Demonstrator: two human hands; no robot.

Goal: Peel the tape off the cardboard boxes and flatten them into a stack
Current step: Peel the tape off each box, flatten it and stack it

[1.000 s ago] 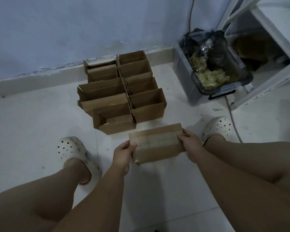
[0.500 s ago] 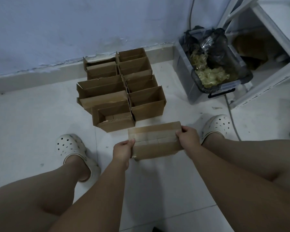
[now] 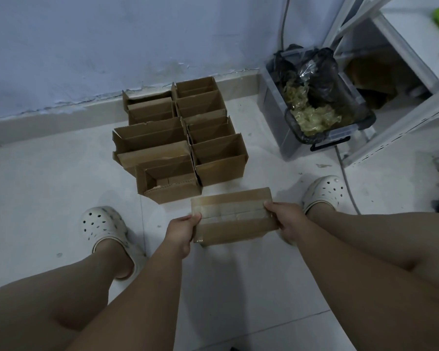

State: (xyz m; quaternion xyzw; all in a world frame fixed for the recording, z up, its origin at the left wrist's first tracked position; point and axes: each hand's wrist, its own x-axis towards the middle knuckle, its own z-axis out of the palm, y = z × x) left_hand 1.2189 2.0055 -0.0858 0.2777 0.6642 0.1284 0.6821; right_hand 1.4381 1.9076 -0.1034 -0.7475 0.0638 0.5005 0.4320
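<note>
Left hand (image 3: 181, 230) and right hand (image 3: 285, 220) gripped opposite ends of the taped box (image 3: 235, 215) (tape (image 3: 232, 211) intact), near open boxes (image 3: 180, 140).

Dim, bluish and even indoor light, with no source in view. Only soft, faint shadow on the white floor (image 3: 226, 279) below the held cardboard box (image 3: 235, 230). Weak sheen on the tape (image 3: 228, 211). Slightly soft and grainy everywhere; wide-angle bending of straight lines near the edges, for example the skirting (image 3: 61, 120) and shelf frame (image 3: 403, 125).
</note>
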